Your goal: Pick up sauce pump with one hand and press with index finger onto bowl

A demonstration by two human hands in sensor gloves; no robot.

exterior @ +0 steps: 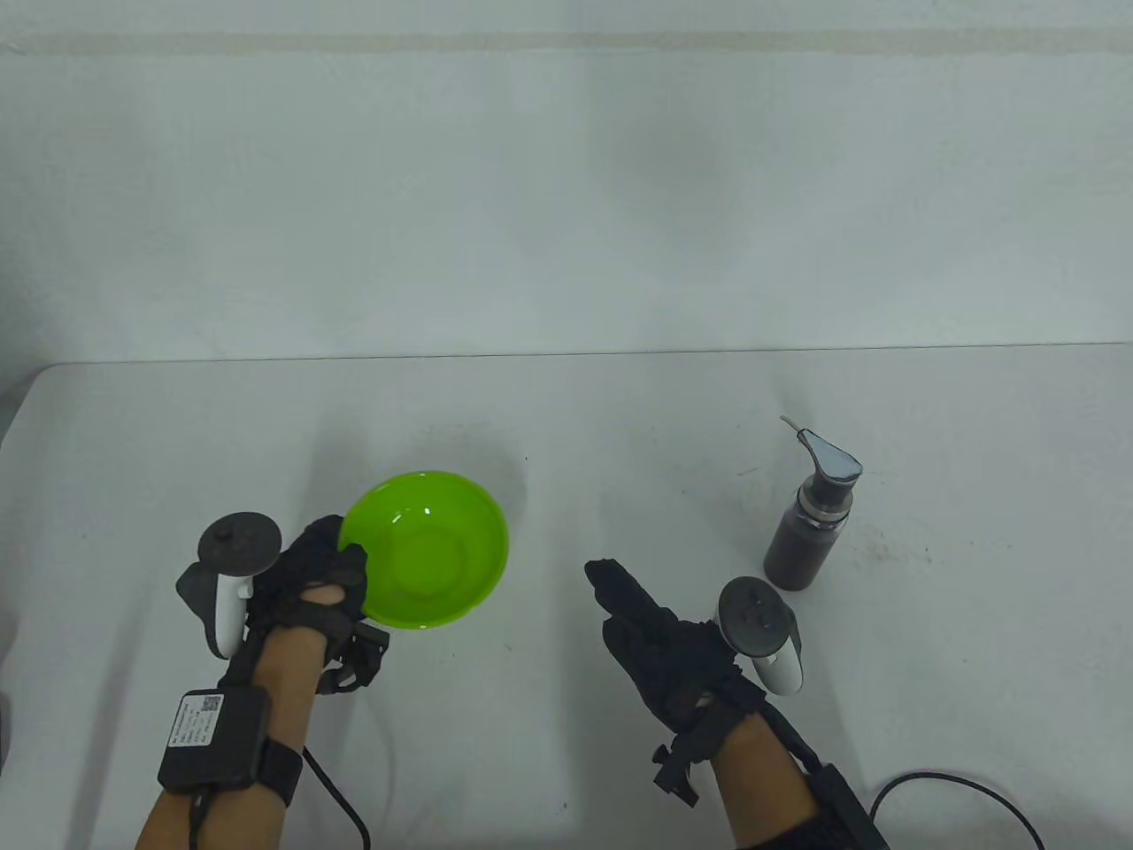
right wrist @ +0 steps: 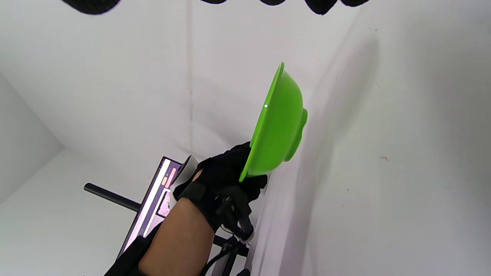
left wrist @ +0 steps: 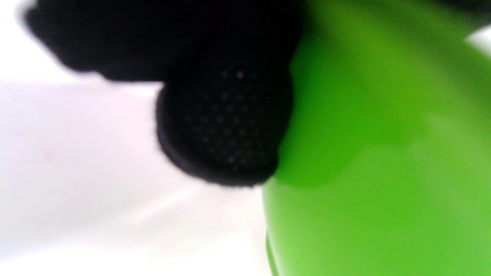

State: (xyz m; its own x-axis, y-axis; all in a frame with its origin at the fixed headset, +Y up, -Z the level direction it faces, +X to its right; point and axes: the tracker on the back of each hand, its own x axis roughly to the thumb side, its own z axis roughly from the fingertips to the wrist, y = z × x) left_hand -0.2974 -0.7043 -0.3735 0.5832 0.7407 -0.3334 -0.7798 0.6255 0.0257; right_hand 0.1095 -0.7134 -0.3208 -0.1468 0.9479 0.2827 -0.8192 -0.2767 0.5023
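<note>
Only left hand (exterior: 310, 575) at bowl (exterior: 443, 549) rim

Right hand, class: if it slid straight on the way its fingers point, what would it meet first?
Probably nothing: the right hand points up-left, between the green bowl and the sauce pump. Depth is uncertain.

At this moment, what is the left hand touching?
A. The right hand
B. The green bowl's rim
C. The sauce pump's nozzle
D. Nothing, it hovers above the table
B: the left hand grips the near-left rim of the green bowl, while the sauce pump stands untouched beyond the right hand.
</note>
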